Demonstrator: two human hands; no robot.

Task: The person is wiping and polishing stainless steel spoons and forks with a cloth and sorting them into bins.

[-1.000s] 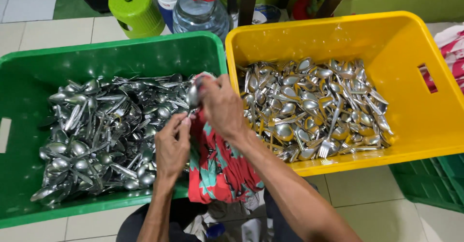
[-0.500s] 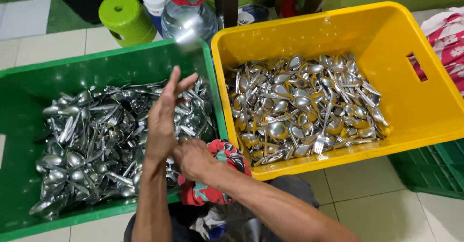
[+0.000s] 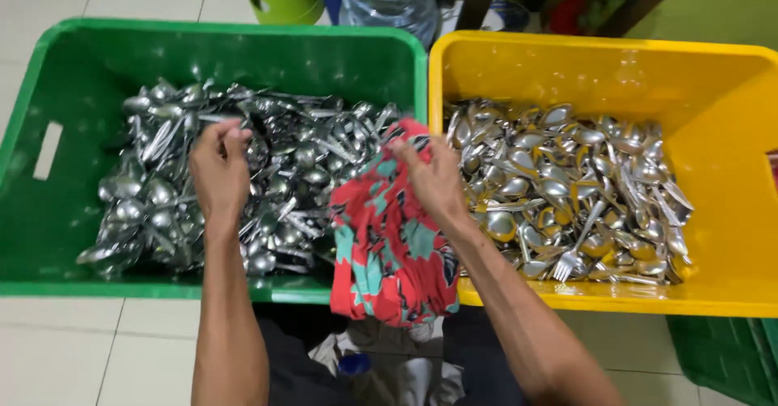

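Head view, left to right. Green crate (image 3: 49,211) stands on the tiled floor and holds a heap of unsorted metal spoons (image 3: 162,203), handles pointing every way. Left hand (image 3: 219,171) reaches into this heap with fingers drawn together at the tips, pinching at the cutlery; which single piece it grips cannot be told.

Patterned cloth (image 3: 389,252), red with teal and dark patches, drapes over the adjoining rims where the two crates meet. Its long axis runs from the crate rims toward the person, the lower end hanging below the crate edge. Right hand (image 3: 433,179) closes on the upper end of the cloth, fingers bunched in the fabric.

Yellow crate (image 3: 729,155) stands just beside the green one, walls touching. It holds a second heap of spoons and forks (image 3: 567,195); one fork near the front wall points its tines toward the person.
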